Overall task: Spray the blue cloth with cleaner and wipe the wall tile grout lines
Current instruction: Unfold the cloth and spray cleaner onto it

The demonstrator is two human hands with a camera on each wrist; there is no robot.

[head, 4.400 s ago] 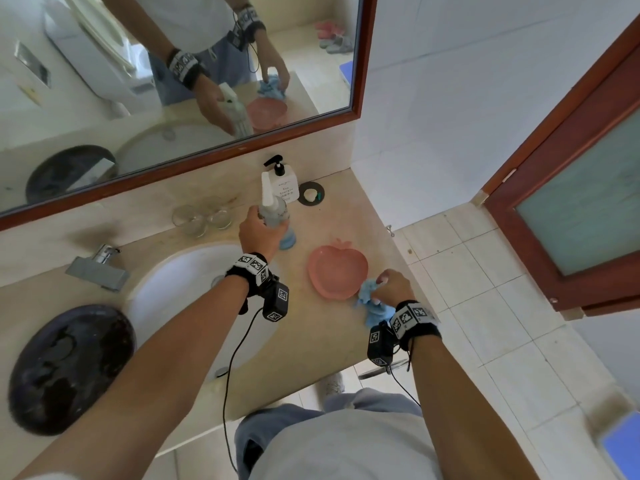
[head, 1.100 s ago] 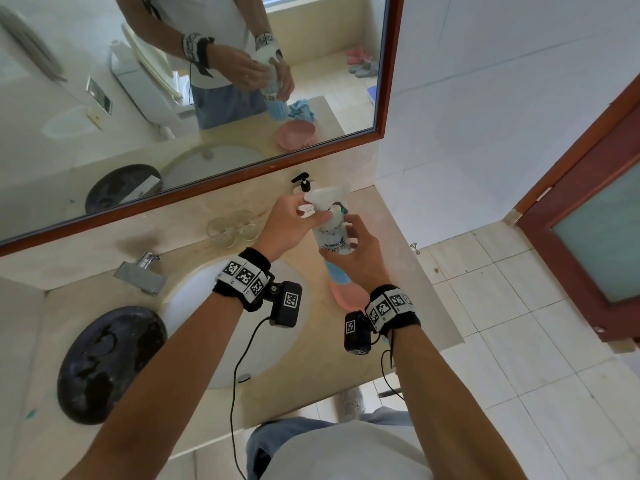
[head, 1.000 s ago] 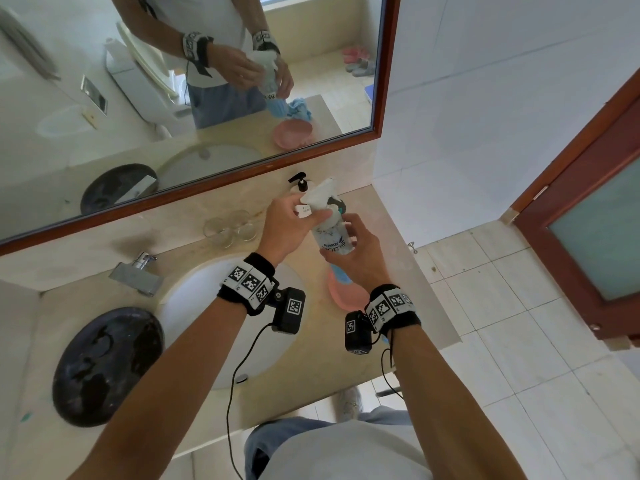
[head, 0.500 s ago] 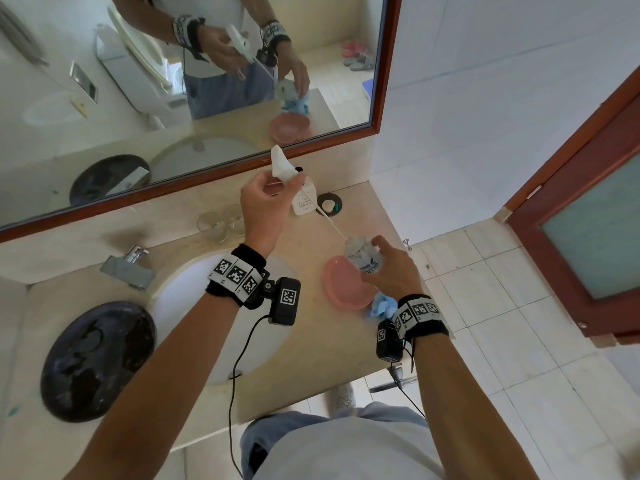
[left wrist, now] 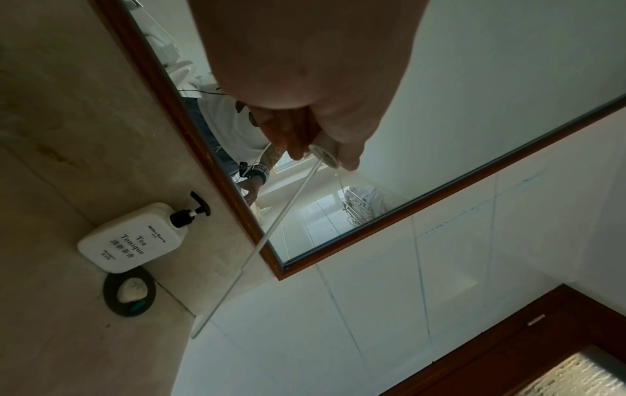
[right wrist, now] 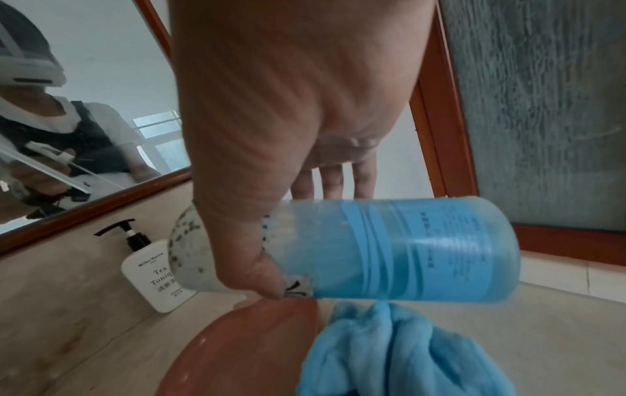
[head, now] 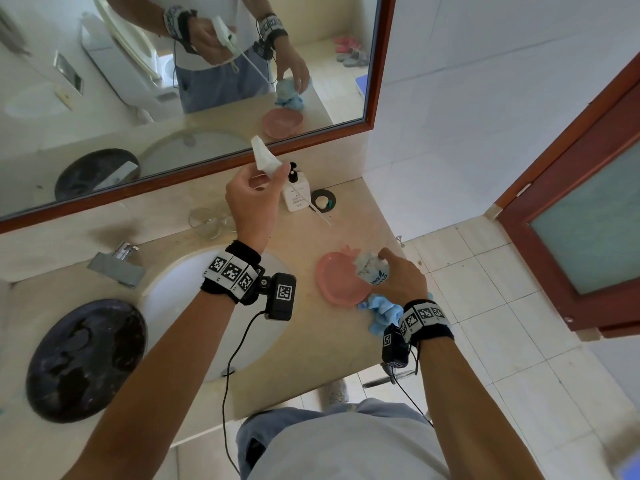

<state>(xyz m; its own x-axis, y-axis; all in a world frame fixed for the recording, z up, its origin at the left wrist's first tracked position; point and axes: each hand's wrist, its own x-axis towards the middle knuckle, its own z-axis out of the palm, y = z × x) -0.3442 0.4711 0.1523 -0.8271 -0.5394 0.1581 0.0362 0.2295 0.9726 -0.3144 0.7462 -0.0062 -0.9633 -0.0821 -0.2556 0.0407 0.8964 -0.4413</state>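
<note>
On my feed, item by item. Cleaner bottle (right wrist: 389,249): translucent plastic, smooth, blue liquid inside, beaded with droplets near the neck. Spray head (head: 265,160): white matt plastic with a thin, stiff, pale dip tube (left wrist: 257,249). Blue cloth (right wrist: 403,351): soft, fleecy, rumpled fabric. Pink dish (head: 337,284): smooth plastic, faint sheen. Countertop (head: 339,344): polished beige stone, mottled. Mirror frame (head: 379,64): reddish varnished wood. Wall tiles (head: 485,98): white, glossy. Pump bottle (left wrist: 132,237): white matt plastic, black pump. Tap (head: 116,266): brushed metal.
</note>
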